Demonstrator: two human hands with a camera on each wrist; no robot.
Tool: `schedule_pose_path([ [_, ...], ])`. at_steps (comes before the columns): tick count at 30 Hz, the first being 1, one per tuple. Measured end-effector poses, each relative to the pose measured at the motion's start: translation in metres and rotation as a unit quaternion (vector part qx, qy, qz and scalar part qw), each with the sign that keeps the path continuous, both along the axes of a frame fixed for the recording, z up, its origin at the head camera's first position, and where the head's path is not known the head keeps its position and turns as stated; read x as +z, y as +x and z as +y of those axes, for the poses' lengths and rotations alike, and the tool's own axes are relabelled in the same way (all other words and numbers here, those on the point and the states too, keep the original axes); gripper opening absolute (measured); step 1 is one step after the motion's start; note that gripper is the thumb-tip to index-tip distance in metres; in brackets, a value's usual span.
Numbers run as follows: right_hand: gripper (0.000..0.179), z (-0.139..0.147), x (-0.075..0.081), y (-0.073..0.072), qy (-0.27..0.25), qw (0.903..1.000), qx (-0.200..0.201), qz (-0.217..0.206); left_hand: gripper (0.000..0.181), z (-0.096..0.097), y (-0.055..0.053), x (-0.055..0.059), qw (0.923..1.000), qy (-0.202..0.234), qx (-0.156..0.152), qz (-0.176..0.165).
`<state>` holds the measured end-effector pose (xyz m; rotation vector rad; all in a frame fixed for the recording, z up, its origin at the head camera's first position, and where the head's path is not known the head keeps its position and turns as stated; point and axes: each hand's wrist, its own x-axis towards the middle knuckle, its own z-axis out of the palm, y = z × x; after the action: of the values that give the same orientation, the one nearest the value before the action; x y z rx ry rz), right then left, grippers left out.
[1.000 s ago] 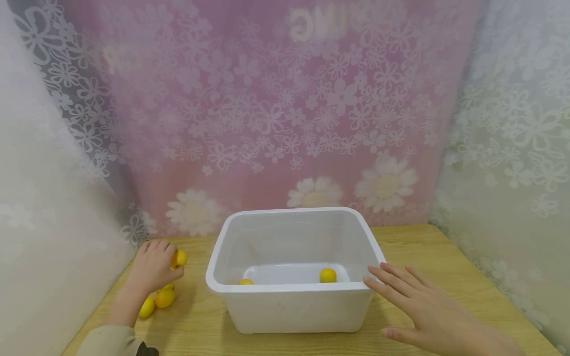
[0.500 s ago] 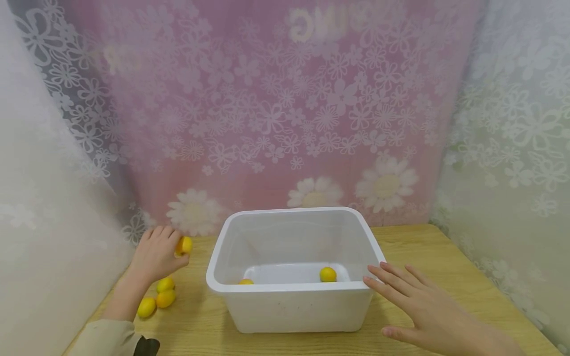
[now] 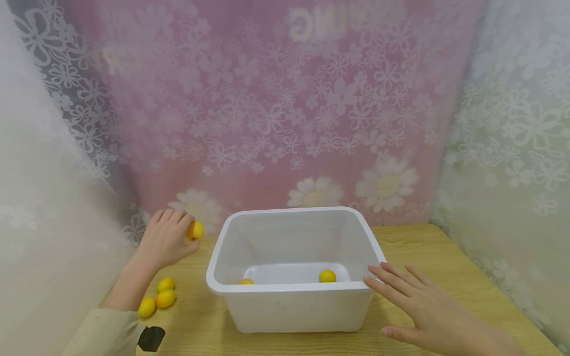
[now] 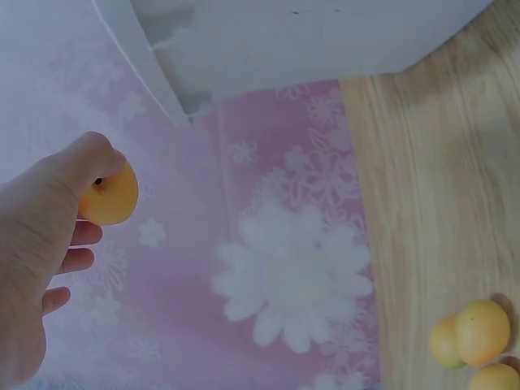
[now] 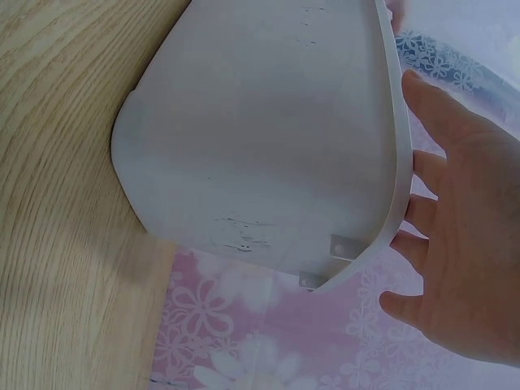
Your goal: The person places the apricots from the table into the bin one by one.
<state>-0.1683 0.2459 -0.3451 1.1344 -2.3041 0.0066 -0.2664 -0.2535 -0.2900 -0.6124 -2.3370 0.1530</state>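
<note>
Up off the table, left of the white plastic tub [image 3: 298, 311], my left hand [image 3: 166, 240] pinches a small round yellow-orange fruit [image 3: 196, 231]. A dark spot shows on this fruit [image 4: 112, 195] in the left wrist view. My right hand [image 3: 416, 304] has its fingers spread and outstretched, fingertips at the tub's right rim; in the right wrist view they lie along the rim [image 5: 400, 138]. Inside the tub, one yellow fruit [image 3: 327, 276] sits toward the right, and another fruit [image 3: 246, 281] is partly hidden behind the front wall.
Three similar yellow fruits [image 3: 166, 298] lie close together on the wooden table [image 3: 196, 316], below my left forearm. A flowered pink curtain [image 3: 285, 123] hangs behind the table, with pale curtains at both sides.
My left hand has risen from near the table and moved right toward the tub with the fruit, uncovering the fruits beneath it. My right hand has stayed in place.
</note>
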Motion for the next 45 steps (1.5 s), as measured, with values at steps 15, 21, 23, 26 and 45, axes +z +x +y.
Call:
schedule_pose_path([
  [15,0.082,0.001,-0.002,-0.002,-0.003,0.9999,0.010,0.008,0.028,0.037,-0.011,0.020,0.9988,-0.015,-0.047,-0.005],
  [21,0.082,0.001,-0.003,-0.001,-0.003,1.0000,0.006,0.007,0.026,0.051,-0.019,0.020,0.9980,-0.030,-0.052,-0.017],
  [23,0.082,0.001,-0.003,-0.001,-0.006,0.9999,0.008,0.007,0.027,0.055,-0.022,0.019,0.9979,-0.034,-0.054,-0.015],
  [26,0.082,0.001,-0.003,-0.002,-0.006,0.9999,0.009,0.008,0.029,0.060,-0.024,0.018,0.9975,-0.042,-0.054,-0.018],
  [45,0.082,0.000,-0.002,-0.003,-0.007,0.9998,0.012,0.011,0.043,0.074,-0.032,0.006,0.9957,-0.066,-0.058,-0.028],
])
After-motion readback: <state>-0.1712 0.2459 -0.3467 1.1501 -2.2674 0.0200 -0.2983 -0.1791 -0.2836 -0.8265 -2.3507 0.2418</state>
